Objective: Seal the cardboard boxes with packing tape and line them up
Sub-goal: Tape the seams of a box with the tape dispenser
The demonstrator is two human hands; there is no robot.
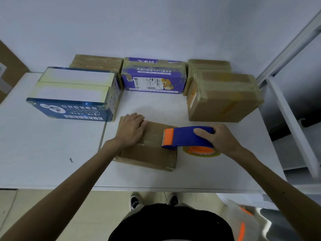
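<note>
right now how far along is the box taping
Looks done: the blue box, purple box and big brown box behind carry tape. In hand: left hand presses the flat brown box while right hand holds the tape dispenser on its top. Left: finish this strip, line it up.

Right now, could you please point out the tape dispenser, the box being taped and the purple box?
tape dispenser (183, 137): head view, on its blue body.
box being taped (147, 156): head view, on its brown top face.
purple box (152, 76): head view, on its front face.
</note>
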